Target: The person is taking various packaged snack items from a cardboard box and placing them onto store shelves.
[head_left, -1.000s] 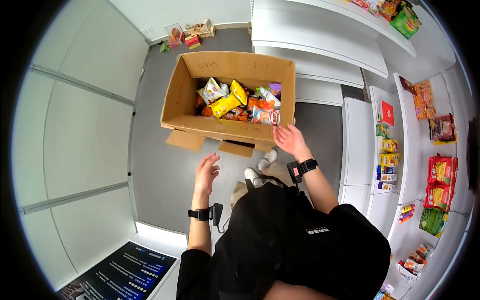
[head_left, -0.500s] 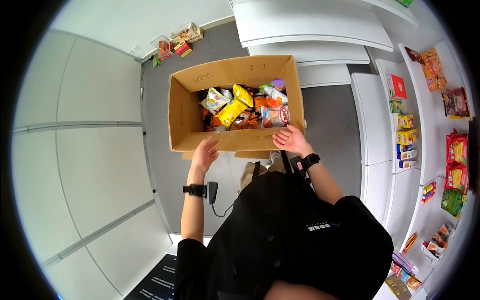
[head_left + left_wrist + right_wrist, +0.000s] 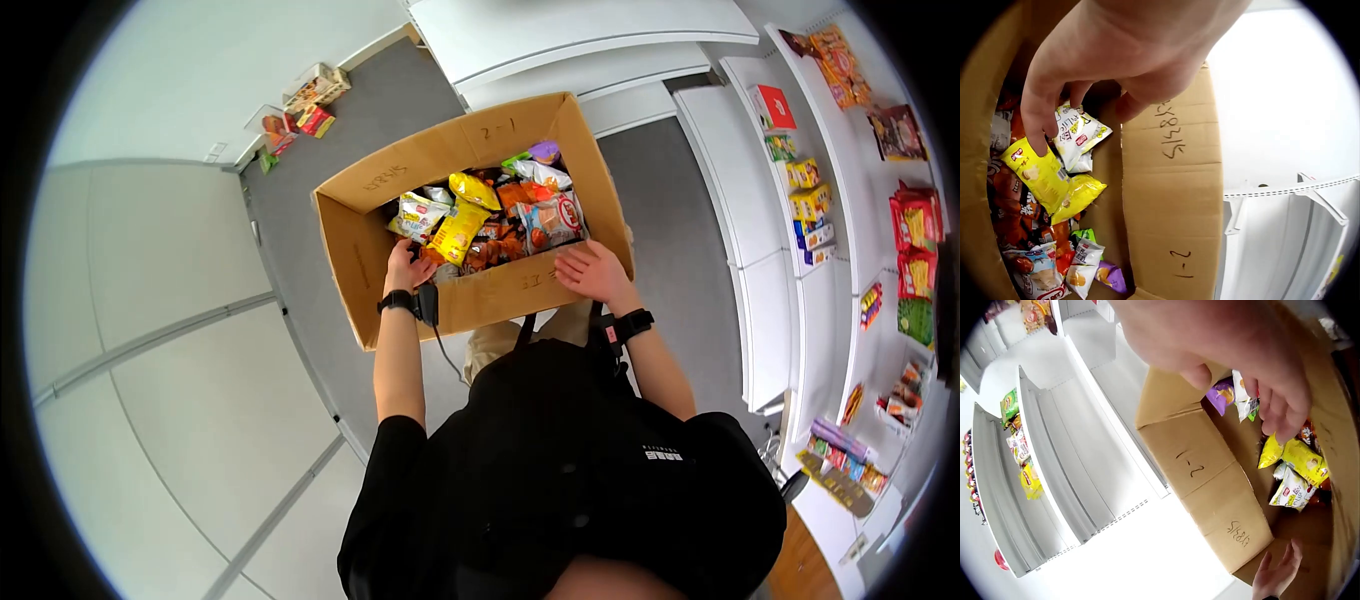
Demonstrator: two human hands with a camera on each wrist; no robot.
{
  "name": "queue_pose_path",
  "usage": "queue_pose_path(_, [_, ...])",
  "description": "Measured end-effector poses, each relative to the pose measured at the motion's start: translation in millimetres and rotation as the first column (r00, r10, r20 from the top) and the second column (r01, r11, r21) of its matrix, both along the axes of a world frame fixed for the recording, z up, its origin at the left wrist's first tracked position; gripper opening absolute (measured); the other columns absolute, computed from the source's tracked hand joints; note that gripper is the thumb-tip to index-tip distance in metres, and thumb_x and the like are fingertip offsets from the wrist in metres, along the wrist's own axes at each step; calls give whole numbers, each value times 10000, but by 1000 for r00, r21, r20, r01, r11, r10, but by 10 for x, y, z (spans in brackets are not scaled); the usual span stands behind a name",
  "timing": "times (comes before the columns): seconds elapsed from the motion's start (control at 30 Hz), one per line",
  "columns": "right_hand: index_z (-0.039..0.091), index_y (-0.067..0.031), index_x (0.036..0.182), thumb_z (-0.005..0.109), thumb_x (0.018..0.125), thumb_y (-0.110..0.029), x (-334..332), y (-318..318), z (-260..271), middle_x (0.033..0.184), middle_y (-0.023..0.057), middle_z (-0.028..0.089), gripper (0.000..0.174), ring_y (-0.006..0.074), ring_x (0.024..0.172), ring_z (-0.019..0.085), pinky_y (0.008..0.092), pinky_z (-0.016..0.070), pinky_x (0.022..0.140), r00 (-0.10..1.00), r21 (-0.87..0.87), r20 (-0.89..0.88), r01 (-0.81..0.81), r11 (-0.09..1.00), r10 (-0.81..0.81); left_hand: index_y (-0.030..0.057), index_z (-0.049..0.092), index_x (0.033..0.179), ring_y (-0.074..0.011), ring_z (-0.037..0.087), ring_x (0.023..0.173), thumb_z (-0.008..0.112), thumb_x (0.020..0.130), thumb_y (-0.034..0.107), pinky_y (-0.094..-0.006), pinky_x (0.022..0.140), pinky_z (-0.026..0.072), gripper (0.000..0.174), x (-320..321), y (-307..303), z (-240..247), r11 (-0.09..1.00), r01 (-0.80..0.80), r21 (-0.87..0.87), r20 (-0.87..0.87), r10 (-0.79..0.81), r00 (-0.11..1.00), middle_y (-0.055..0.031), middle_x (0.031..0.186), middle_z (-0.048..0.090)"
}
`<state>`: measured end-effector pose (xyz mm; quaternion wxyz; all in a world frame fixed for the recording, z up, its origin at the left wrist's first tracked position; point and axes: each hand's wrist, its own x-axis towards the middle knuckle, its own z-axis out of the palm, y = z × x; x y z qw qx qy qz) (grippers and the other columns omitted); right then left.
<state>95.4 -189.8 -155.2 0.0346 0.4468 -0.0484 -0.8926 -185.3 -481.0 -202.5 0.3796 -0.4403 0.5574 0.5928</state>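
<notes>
An open cardboard box (image 3: 520,290) full of snack bags stands in front of me. Over its near left part reaches my left hand (image 3: 408,266), its fingers loosely bent. In the left wrist view the left fingertips overlap a yellow snack bag (image 3: 1036,176), beside a white snack bag (image 3: 1077,134). My right hand (image 3: 594,270) is at the near wall toward the right corner, holding nothing, fingers extended. Closest to it lies a blue-and-white snack bag (image 3: 550,222) with a red logo. A purple bag (image 3: 545,151) sits in the far right corner.
White shelves (image 3: 590,35) stand behind the box. On the right, shelving carries red snack packs (image 3: 916,225), a red box (image 3: 772,107) and yellow boxes (image 3: 808,203). Several packages (image 3: 315,120) lie on the floor by the far wall. White panels (image 3: 190,235) line the left side.
Both hands have moved forward from the near side of the box; the left hand now reaches over its contents, the right is at the near wall. The box appears closer to my body.
</notes>
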Motion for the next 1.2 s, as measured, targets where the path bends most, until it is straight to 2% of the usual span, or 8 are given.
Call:
queue_pose_path(0.33, [336, -21, 1348, 502, 931, -366, 58, -950, 395, 1390, 121, 395, 567, 247, 1246, 422, 435, 356, 1005, 965, 134, 60, 245, 960, -254, 53, 418, 1284, -345, 499, 1121, 455, 922, 278, -534, 813, 454, 428, -617, -128, -1004, 991, 136, 9, 82, -136, 987, -185, 1303, 454])
queue_pose_path(0.43, [337, -37, 1360, 500, 933, -374, -32, -1103, 522, 1390, 116, 401, 568, 240, 1245, 423, 429, 360, 1001, 940, 199, 100, 302, 932, -326, 64, 521, 1196, -283, 516, 1091, 465, 916, 245, -430, 747, 453, 338, -656, -605, -2615, 554, 816, -162, -318, -812, 489, -163, 1230, 534])
queue_pose_path(0.47, [338, -41, 1364, 499, 934, -376, -24, -1148, 524, 1388, 113, 406, 568, 238, 1242, 425, 425, 361, 1000, 930, 215, 105, 323, 922, -351, 65, 519, 1191, -275, 501, 1100, 429, 933, 244, -405, 811, 435, 327, -594, -371, -2261, 963, 175, 204, 85, -195, 977, -151, 1245, 532])
queue_pose_path(0.73, [477, -59, 1260, 493, 932, -379, 247, -1309, 172, 1197, 88, 571, 459, 241, 1022, 559, 411, 429, 911, 850, 311, 85, 473, 825, -519, 110, 434, 1352, -298, 343, 1285, 561, 875, 259, -436, 1019, 338, 516, -488, -290, -2591, 911, 201, 359, 74, -242, 967, -121, 1417, 348])
queue_pose_path(0.8, [515, -62, 1220, 489, 935, -375, 160, -1342, 235, 1126, 77, 606, 424, 234, 963, 576, 403, 441, 885, 846, 333, 105, 465, 820, -523, 96, 400, 1372, -319, 318, 1307, 611, 850, 229, -440, 1018, 339, 579, -492, -455, -2635, -98, 798, -595, -300, -894, -333, -135, 1407, 340])
queue_pose_path(0.97, [495, -64, 1240, 479, 938, -374, 138, -1377, 238, 1128, 78, 598, 433, 235, 971, 569, 397, 435, 896, 842, 356, 74, 478, 803, -535, 41, 470, 1284, -299, 397, 1216, 722, 728, 335, -405, 952, 403, 678, -636, -328, -2744, 465, 867, 180, -185, -849, 495, -148, 1353, 369])
queue_pose_path(1.07, [507, -61, 1235, 483, 939, -364, 105, -1403, 266, 1090, 79, 616, 424, 233, 978, 577, 387, 433, 898, 843, 380, 85, 465, 800, -531, 30, 531, 1205, -298, 559, 1010, 610, 842, 304, -411, 841, 476, 461, -735, -197, -2329, -495, 678, -543, -94, -767, -635, -136, 1166, 557])
queue_pose_path(1.2, [499, -47, 1243, 487, 936, -360, 92, -1411, 312, 1095, 93, 611, 439, 240, 996, 573, 392, 425, 919, 848, 379, 50, 472, 796, -527, 4, 536, 1190, -251, 576, 933, 504, 906, 173, -366, 748, 499, 332, -755, -316, -2742, -69, 942, -329, -351, -917, -190, -118, 1075, 595])
